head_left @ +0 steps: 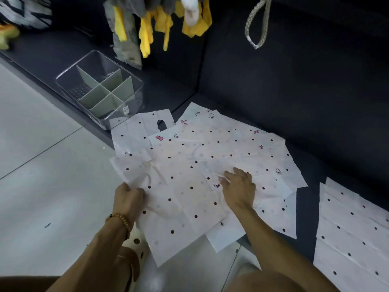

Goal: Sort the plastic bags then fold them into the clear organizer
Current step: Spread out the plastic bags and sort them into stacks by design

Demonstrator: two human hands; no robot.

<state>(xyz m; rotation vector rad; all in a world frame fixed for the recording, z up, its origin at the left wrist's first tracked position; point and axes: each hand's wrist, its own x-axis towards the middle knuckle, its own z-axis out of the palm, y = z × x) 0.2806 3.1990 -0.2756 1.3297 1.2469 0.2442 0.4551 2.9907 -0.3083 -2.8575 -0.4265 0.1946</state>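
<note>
White dotted bags [189, 175] lie spread, overlapping. Left hand [128, 197] clenched on bag edge; right hand [239, 189] flat, fingers [228, 175] released, pressing.

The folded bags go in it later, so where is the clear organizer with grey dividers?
The clear organizer with grey dividers sits upper left in the head view, on the dark platform's edge, just beyond the pile of dotted plastic bags.

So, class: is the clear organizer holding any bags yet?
Empty: the clear organizer shows only bare grey dividers; every plastic bag lies outside it.
</note>
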